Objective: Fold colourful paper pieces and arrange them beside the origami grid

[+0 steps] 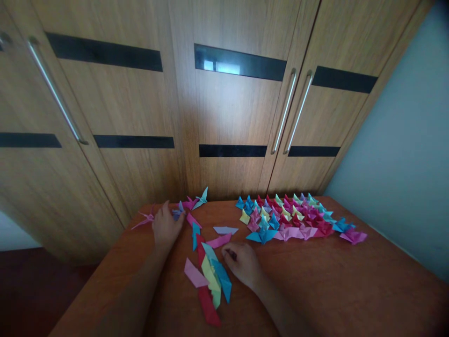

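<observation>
Nearest, folded origami pieces in red, yellow, blue and pink overlap on a brown surface. Beside them, the right hand's fingers curl almost together, contents unclear. Farther off, the left hand's half-spread fingers touch a purple origami crane, grip uncertain. Behind stands a wooden wardrobe.

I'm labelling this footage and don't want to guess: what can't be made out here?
In the head view:
Purple paper: partly covered by the left hand; gripped or just touched, I can't tell.
Right hand: its curl hides whether it holds anything.
Paper figures at right: overlapping, too small to count surely.
Far-left handle: cut off by the left edge.
</observation>
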`<act>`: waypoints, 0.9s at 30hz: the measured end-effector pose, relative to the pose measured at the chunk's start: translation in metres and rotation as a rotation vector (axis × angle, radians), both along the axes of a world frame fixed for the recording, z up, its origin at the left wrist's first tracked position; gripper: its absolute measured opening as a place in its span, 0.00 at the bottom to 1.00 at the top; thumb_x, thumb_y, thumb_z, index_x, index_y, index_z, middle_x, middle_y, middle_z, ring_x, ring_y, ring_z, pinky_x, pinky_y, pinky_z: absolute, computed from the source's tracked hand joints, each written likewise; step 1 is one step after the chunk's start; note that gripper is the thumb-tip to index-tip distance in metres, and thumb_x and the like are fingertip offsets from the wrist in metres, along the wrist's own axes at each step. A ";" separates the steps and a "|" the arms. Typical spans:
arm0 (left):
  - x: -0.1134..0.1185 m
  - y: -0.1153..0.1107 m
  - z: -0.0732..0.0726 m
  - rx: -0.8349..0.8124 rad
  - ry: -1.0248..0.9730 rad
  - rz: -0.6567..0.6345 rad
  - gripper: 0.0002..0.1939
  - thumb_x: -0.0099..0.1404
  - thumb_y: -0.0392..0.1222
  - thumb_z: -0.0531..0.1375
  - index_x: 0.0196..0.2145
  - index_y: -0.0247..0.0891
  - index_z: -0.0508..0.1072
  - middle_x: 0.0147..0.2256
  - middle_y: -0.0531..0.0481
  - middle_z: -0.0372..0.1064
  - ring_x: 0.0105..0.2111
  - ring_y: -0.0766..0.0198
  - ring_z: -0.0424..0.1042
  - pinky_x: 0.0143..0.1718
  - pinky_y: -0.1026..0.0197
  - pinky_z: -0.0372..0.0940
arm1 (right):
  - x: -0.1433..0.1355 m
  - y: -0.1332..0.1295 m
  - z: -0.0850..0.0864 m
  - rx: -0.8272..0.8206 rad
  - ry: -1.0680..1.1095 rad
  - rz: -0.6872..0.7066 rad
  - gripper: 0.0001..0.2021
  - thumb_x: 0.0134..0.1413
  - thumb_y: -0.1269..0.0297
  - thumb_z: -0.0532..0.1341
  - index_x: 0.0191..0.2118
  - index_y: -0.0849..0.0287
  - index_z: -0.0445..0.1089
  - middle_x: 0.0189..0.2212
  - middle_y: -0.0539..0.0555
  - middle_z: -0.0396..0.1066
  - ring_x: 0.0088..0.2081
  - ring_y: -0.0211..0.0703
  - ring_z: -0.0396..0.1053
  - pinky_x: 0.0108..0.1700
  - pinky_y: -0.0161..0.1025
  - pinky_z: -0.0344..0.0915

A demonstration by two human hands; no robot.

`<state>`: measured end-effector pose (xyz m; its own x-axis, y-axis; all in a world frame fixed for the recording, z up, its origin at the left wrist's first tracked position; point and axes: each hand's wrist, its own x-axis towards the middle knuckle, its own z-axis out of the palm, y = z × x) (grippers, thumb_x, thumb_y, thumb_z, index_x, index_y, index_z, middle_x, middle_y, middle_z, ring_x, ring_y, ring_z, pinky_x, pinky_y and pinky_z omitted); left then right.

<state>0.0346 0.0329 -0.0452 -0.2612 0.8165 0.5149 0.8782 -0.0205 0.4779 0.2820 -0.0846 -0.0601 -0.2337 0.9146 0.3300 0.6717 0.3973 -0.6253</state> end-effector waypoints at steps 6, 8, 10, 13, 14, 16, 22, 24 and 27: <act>-0.007 0.007 -0.006 -0.028 -0.057 -0.076 0.31 0.59 0.51 0.57 0.56 0.33 0.60 0.49 0.35 0.68 0.49 0.45 0.68 0.48 0.48 0.63 | 0.001 0.001 0.000 -0.016 0.006 0.000 0.10 0.55 0.69 0.54 0.30 0.58 0.72 0.23 0.48 0.70 0.25 0.35 0.65 0.29 0.31 0.53; -0.010 0.009 -0.009 -0.030 -0.087 -0.101 0.28 0.59 0.48 0.57 0.54 0.33 0.61 0.47 0.38 0.70 0.47 0.49 0.71 0.47 0.51 0.65 | 0.001 0.001 0.000 -0.018 0.005 -0.003 0.10 0.55 0.68 0.54 0.30 0.58 0.73 0.23 0.48 0.70 0.25 0.35 0.65 0.29 0.31 0.54; -0.012 0.009 -0.010 -0.029 -0.112 -0.122 0.26 0.58 0.47 0.57 0.53 0.33 0.63 0.46 0.38 0.71 0.45 0.50 0.72 0.46 0.52 0.65 | 0.001 0.001 0.000 -0.015 0.003 -0.002 0.10 0.55 0.68 0.54 0.30 0.58 0.73 0.23 0.48 0.70 0.25 0.35 0.65 0.29 0.31 0.54; -0.012 0.009 -0.011 -0.021 -0.146 -0.136 0.24 0.58 0.45 0.58 0.51 0.35 0.65 0.44 0.40 0.72 0.43 0.51 0.73 0.45 0.51 0.66 | 0.001 0.001 0.000 -0.013 0.013 0.000 0.10 0.55 0.69 0.54 0.30 0.57 0.73 0.22 0.48 0.70 0.24 0.35 0.64 0.29 0.31 0.54; -0.011 0.008 -0.010 -0.015 -0.160 -0.137 0.23 0.58 0.44 0.58 0.51 0.35 0.65 0.43 0.40 0.72 0.42 0.51 0.73 0.45 0.51 0.67 | 0.001 0.001 0.000 -0.012 0.016 -0.001 0.10 0.55 0.69 0.54 0.30 0.57 0.73 0.21 0.48 0.69 0.24 0.35 0.64 0.29 0.31 0.54; -0.010 0.004 -0.009 0.000 -0.187 -0.142 0.23 0.57 0.43 0.58 0.51 0.35 0.65 0.42 0.41 0.72 0.39 0.53 0.74 0.43 0.52 0.68 | 0.001 0.001 -0.001 -0.010 0.022 -0.003 0.10 0.55 0.69 0.54 0.30 0.57 0.73 0.21 0.48 0.69 0.24 0.35 0.64 0.28 0.31 0.54; -0.008 -0.017 -0.005 0.060 -0.266 -0.179 0.22 0.56 0.38 0.56 0.51 0.38 0.66 0.42 0.45 0.73 0.36 0.58 0.75 0.42 0.55 0.69 | 0.002 0.000 0.001 -0.036 0.031 0.017 0.10 0.55 0.69 0.54 0.30 0.57 0.73 0.23 0.48 0.70 0.25 0.36 0.65 0.29 0.31 0.55; -0.008 -0.026 -0.005 0.084 -0.293 -0.166 0.21 0.57 0.39 0.56 0.50 0.37 0.66 0.41 0.44 0.73 0.36 0.58 0.74 0.42 0.55 0.69 | 0.002 0.000 0.001 -0.034 0.046 0.021 0.10 0.55 0.69 0.54 0.30 0.57 0.73 0.23 0.48 0.71 0.25 0.36 0.65 0.29 0.32 0.55; -0.007 -0.040 -0.003 0.118 -0.324 -0.146 0.21 0.59 0.41 0.55 0.50 0.35 0.65 0.39 0.44 0.73 0.36 0.57 0.74 0.41 0.55 0.70 | 0.004 -0.002 0.002 -0.009 0.087 0.005 0.10 0.56 0.68 0.54 0.31 0.58 0.73 0.23 0.49 0.71 0.25 0.36 0.65 0.29 0.32 0.56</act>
<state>0.0278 -0.0069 -0.0480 -0.3111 0.7969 0.5179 0.6656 -0.2063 0.7173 0.2861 -0.0864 -0.0582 -0.2091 0.9164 0.3413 0.6124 0.3948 -0.6849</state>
